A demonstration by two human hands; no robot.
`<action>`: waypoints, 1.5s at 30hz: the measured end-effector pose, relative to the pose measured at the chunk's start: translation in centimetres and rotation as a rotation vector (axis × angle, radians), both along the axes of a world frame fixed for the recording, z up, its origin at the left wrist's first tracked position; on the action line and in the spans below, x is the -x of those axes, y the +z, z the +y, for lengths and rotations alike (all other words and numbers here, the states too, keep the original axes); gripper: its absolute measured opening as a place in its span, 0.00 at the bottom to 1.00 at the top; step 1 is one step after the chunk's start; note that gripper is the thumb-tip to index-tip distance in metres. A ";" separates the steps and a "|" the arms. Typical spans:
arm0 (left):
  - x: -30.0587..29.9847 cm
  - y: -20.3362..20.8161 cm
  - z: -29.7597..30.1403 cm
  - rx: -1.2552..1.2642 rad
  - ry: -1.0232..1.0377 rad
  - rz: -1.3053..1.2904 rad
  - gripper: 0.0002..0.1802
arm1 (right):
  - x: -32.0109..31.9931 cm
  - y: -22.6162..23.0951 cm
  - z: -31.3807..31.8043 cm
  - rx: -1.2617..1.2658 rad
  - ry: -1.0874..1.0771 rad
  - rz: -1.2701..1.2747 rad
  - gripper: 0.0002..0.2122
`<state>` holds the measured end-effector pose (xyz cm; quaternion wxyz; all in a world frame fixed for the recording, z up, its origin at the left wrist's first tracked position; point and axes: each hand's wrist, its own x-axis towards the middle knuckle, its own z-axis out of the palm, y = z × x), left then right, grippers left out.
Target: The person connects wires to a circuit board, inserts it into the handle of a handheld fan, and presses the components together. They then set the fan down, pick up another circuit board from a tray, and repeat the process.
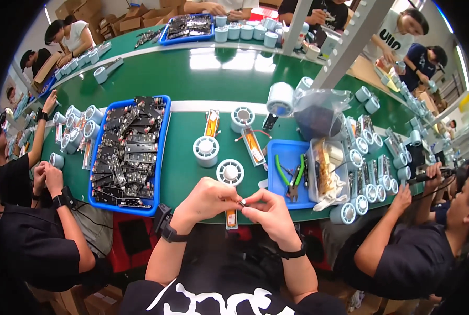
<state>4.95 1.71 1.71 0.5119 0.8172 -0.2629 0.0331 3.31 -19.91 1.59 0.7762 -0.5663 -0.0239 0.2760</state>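
My left hand [212,200] and my right hand [270,214] meet at the table's near edge, fingertips pinched together. Between them is a small dark-and-white piece [242,202], too small to name. Just below the fingertips lies the open handle of a light-blue handheld fan housing [230,172], with an orange-and-white part [231,218] inside; my fingers hide the handle's middle. Beyond it are another round-headed unit [206,151] with its handle open, and a third unit [243,118] whose open handle [253,146] shows red wires.
A blue tray [164,152] piled with black circuit boards stands left. At right, a blue tray [273,173] holds green-handled pliers [291,178] beside a clear box [313,184]. Several fan units [373,181] crowd further right. A metal post [345,44] rises ahead. Co-workers sit on both sides.
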 end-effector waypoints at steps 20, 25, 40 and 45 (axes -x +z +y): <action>3.2 -0.9 -2.8 -0.075 0.511 -0.218 0.11 | 0.3 1.7 2.0 0.225 -0.092 -0.198 0.11; 2.9 -2.5 -2.7 -0.061 0.563 -0.311 0.11 | -1.6 1.6 1.9 0.257 -0.052 -0.179 0.10; 3.0 -3.0 -2.3 -0.044 0.625 -0.399 0.09 | 0.3 -0.6 3.3 0.314 -0.242 -0.303 0.09; 3.2 -2.3 -2.2 -0.129 0.563 -0.428 0.11 | 1.0 -0.5 3.4 0.452 -0.303 -0.503 0.10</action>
